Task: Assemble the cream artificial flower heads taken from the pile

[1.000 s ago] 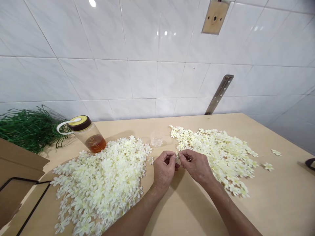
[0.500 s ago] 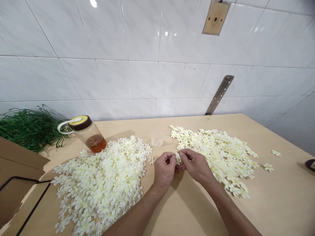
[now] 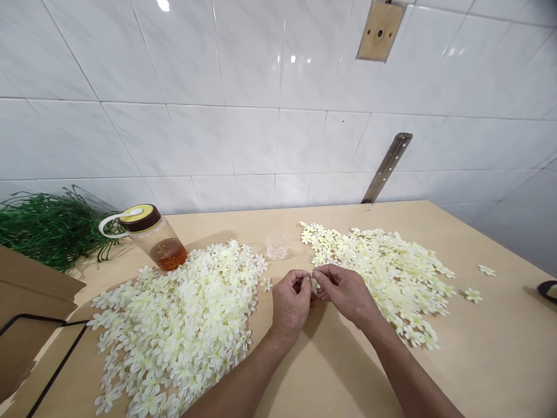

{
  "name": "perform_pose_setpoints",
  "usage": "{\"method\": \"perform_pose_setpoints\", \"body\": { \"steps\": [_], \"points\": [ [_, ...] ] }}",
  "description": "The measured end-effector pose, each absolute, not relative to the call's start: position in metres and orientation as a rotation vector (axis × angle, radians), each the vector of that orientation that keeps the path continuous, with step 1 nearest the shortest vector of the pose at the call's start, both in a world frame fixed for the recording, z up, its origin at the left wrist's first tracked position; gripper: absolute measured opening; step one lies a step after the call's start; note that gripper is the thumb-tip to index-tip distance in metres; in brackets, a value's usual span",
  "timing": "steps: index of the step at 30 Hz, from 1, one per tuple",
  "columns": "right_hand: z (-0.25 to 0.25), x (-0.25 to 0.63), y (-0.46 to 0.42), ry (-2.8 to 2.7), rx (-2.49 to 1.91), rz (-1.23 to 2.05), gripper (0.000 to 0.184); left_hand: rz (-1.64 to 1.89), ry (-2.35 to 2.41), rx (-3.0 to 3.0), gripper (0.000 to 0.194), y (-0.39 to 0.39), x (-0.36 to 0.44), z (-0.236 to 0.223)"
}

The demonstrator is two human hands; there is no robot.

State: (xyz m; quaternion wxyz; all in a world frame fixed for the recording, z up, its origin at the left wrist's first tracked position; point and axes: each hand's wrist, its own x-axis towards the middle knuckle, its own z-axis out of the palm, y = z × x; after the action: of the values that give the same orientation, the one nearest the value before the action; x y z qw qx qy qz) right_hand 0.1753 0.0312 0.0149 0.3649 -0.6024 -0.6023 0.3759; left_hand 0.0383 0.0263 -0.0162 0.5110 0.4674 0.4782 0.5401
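Observation:
My left hand [image 3: 290,301] and my right hand [image 3: 344,293] meet over the middle of the wooden table [image 3: 331,371], fingertips pinched together on one small cream fabric flower [image 3: 314,284]. Only a sliver of that flower shows between the fingers. A large heap of the same flowers [image 3: 183,325] lies left of my left hand. A second, flatter pile of flowers [image 3: 387,276] spreads out to the right, just behind my right hand.
A clear bottle with amber liquid and a brown-yellow lid [image 3: 152,237] stands behind the left heap. Green plastic stems [image 3: 52,229] lie at the far left by a cardboard box [image 3: 30,313]. A small clear cup [image 3: 277,248] sits near the tiled wall. Loose flowers [image 3: 474,294] lie at right.
Both hands stay together in the same spot; the fingers have shifted slightly around the flower, which shows less than half a second ago.

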Motion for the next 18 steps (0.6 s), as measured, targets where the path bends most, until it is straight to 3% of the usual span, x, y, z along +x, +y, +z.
{"method": "perform_pose_setpoints", "body": {
  "steps": [7,18],
  "points": [
    [0.0183,0.181,0.034,-1.204,-1.316,1.301,0.04,1.272,1.188,1.097,0.014,0.0265,0.039,-0.0123],
    [0.0159,0.1828,0.0344,-1.308,-1.311,1.321,0.039,1.276,1.197,1.181,0.015,0.0243,0.0391,-0.0157]
  ]
}}
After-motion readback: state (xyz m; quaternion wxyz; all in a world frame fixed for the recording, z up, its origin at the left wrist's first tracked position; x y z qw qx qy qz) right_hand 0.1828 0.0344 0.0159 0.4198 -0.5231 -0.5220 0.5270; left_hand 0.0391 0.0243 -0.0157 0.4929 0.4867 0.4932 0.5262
